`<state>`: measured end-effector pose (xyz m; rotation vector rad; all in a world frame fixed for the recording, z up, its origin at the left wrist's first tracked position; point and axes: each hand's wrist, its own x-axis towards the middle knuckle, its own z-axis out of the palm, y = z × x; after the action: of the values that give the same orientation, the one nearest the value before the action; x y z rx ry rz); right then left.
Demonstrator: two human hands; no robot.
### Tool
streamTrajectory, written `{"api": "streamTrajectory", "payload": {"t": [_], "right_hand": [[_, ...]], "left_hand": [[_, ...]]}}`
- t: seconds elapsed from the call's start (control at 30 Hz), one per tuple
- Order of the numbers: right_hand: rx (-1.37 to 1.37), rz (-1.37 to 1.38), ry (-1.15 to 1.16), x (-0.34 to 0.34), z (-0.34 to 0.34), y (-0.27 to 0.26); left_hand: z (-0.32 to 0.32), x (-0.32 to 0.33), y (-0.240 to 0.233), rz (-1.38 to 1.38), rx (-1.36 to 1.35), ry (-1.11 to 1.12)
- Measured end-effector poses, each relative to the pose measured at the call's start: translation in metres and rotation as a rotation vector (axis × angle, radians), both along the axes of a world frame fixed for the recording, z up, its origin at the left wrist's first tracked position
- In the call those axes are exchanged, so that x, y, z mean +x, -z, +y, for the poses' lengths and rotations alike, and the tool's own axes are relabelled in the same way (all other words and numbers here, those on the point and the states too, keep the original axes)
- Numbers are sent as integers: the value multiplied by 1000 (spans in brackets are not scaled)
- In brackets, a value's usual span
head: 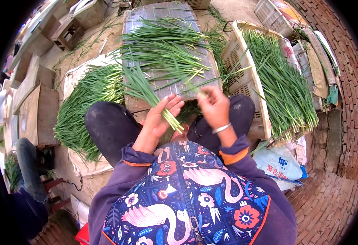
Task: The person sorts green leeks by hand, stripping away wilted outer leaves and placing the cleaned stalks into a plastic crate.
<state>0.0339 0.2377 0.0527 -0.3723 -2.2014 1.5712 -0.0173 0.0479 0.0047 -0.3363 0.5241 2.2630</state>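
A small bunch of garlic chives [140, 84] lies across the palm of my left hand [159, 118], held under the thumb. Its pale cut ends point down toward my lap, and the green tips reach over the near left corner of the low table [172, 87]. My right hand [214, 107] is blurred, its fingers pinched around a blurred chive stalk or a few [192, 87] at the table's near edge. Beyond both hands, loose chives [169, 56] are spread across the tabletop in rough rows, most with pale ends to the right.
Left of my knee, a large heap of chives [87, 113] rests on a white sheet [74, 78]. To my right stands a plastic crate [243, 73] packed with chives. A brick wall [350, 92] borders the right side. A person's leg [30, 168] shows at far left, near wooden stools [67, 33].
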Motion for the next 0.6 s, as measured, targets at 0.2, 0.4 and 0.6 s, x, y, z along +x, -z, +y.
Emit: {"api": "streamTrajectory", "payload": {"t": [0.2, 0.4, 0.6], "right_hand": [[359, 18, -361, 31, -37, 5], [650, 103, -504, 9, 16, -23], [733, -129, 23, -101, 138, -17]], "left_hand": [[9, 12, -2, 22, 9, -36], [-15, -5, -11, 57, -16, -265], [-27, -14, -8, 72, -44, -254]]}}
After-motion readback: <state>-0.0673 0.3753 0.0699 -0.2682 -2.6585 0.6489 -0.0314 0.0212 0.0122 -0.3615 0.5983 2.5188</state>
